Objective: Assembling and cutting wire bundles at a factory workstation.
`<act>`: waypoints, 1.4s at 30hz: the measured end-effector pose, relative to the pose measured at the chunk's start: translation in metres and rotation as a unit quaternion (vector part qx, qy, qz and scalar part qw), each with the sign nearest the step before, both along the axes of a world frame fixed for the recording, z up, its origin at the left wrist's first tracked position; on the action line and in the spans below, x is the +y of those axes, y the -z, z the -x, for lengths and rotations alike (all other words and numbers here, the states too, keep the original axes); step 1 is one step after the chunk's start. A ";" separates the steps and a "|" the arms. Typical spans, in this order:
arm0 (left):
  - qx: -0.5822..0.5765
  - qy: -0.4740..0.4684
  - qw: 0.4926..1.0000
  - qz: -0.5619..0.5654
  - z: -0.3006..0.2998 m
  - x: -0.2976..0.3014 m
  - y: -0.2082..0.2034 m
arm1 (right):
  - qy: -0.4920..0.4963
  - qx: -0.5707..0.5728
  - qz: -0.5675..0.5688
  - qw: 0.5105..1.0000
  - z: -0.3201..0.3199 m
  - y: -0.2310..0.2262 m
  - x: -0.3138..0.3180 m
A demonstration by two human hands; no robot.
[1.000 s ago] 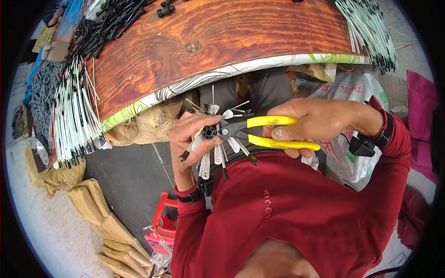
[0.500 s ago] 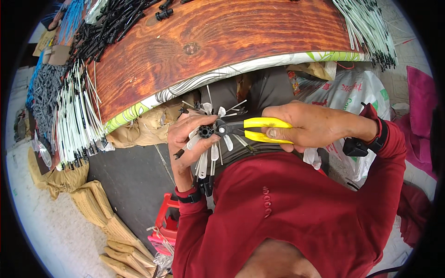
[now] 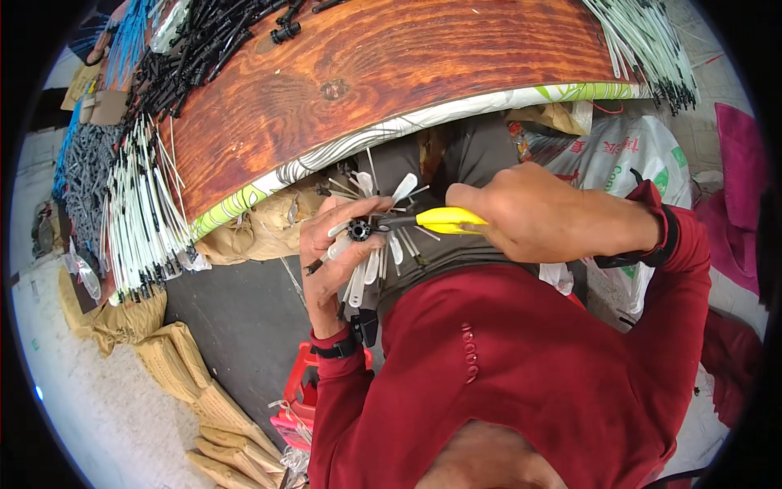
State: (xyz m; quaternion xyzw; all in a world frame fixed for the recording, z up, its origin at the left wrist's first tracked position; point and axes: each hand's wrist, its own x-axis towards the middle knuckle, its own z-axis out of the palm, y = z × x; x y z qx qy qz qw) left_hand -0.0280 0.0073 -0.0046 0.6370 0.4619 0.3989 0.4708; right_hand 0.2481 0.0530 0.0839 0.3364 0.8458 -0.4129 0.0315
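Over my lap, my left hand (image 3: 323, 253) pinches a black notched ring-shaped hub (image 3: 358, 231) between thumb and fingers. White and pale strips (image 3: 357, 287), some with black ends, radiate from around the hub. My right hand (image 3: 533, 213) is wrapped round a pair of pliers (image 3: 446, 216) with yellow handles. The pliers' dark jaws reach the hub's right side, among the strips; what lies between the jaws is too small to make out. The pliers' handles are squeezed close together.
A wooden table (image 3: 391, 57) lies ahead, edged with patterned cloth. Bundles of white strips (image 3: 147, 212) hang over its left end, more white strips (image 3: 639, 41) at its right. Black rods (image 3: 204, 49) are piled at the back left. Brown sacks (image 3: 175, 359) and a red stool (image 3: 303, 375) stand lower left.
My right hand has turned over and moved slightly left, and the pliers' handles have come together. The left hand still holds the hub in nearly the same place.
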 end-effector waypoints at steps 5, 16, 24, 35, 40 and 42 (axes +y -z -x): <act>-0.034 -0.002 0.998 -0.048 0.025 -0.005 0.005 | -0.021 0.031 -0.115 0.993 0.021 0.019 0.001; -0.040 -0.062 0.997 -0.023 0.027 -0.022 0.002 | -0.019 0.062 -0.093 0.994 0.008 0.006 0.000; -0.307 -0.152 0.939 -0.031 0.061 -0.047 -0.002 | 0.141 0.144 -0.087 0.976 -0.021 -0.026 0.030; -0.561 -0.350 0.680 -0.317 0.203 -0.062 -0.092 | 0.233 0.080 -0.419 0.874 -0.017 0.048 0.091; -0.552 -0.449 0.620 -0.329 0.308 -0.017 -0.077 | 0.306 0.114 -0.411 0.851 -0.003 0.064 0.102; -0.516 -0.510 0.635 -0.265 0.332 -0.003 -0.070 | 0.317 0.120 -0.412 0.846 0.004 0.065 0.107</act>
